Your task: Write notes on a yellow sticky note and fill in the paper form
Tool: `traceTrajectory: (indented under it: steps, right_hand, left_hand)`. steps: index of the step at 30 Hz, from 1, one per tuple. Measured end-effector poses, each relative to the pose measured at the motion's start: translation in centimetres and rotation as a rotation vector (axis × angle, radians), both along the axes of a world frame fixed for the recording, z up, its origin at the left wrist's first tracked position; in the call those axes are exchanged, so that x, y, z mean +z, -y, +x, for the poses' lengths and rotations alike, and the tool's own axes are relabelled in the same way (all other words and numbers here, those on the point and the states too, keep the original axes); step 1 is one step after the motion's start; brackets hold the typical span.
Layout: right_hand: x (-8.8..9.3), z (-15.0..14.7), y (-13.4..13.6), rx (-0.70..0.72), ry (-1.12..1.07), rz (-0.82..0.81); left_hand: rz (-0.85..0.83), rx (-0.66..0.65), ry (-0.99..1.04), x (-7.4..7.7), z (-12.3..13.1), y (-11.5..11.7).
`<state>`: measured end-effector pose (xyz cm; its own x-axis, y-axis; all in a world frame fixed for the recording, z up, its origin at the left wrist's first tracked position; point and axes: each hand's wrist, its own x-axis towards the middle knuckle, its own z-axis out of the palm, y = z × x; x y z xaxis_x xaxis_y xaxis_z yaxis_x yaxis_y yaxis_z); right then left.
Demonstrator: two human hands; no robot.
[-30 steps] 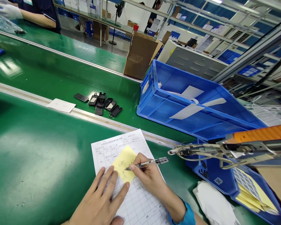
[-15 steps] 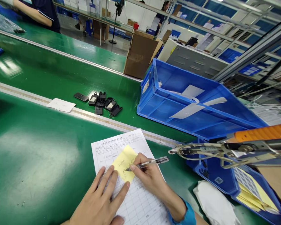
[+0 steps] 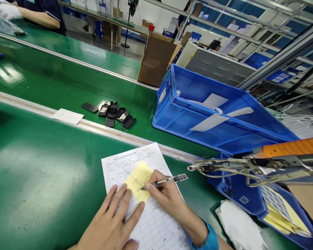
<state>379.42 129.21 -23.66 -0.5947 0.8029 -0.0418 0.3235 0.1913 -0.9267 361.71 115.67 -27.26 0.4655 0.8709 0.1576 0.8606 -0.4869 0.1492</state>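
Observation:
My right hand [image 3: 167,194] grips a pen [image 3: 176,178] between thumb and fingers, its tip resting on a yellow sticky note [image 3: 137,175]. Handwriting covers part of the note, too small to read. Under the note lies a printed form [image 3: 156,231] with a table grid and some handwritten entries. With fingers spread, my left hand [image 3: 112,218] lies flat on the form, its fingertips at the note's left and lower edges.
Several black plastic cases [image 3: 113,113] lie beyond the metal strip, near a white paper slip [image 3: 67,116]. A large blue crate [image 3: 198,114] stands at right, behind an orange-handled tool [image 3: 292,149]. A blue bin [image 3: 240,194] holds yellow label sheets [image 3: 284,211]. White cloth [image 3: 240,222] lies nearby.
My hands, the pen and the note look almost unmoved. At the upper left, a co-worker's gloved hand has come further into view.

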Motion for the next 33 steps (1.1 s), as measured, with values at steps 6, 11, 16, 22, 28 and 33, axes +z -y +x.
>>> traceTrajectory:
  steps: [6,11,16,22,28,33]
  right_hand:
    - [0.05,0.01,0.03,0.001,-0.004,-0.019]
    - [0.21,-0.12,0.02,-0.006,-0.034,-0.039]
    - [0.10,-0.05,-0.04,-0.002,-0.012,-0.029]
    - [-0.14,0.25,0.04,0.006,-0.008,-0.009]
    - [-0.25,0.40,0.02,-0.059,-0.035,0.061]
    - [-0.19,0.30,-0.13,-0.028,-0.037,0.026]
  left_hand:
    - [-0.007,-0.006,0.001,0.14,0.00,0.00]
    - [-0.031,-0.006,0.011,0.07,-0.15,0.06]
    - [-0.018,-0.005,0.017,0.08,-0.06,0.11]
    - [-0.004,-0.004,0.007,0.24,0.01,0.08]
    - [-0.015,-0.001,0.003,0.27,-0.06,0.03]
    - [0.026,0.001,-0.005,0.37,-0.05,-0.03]
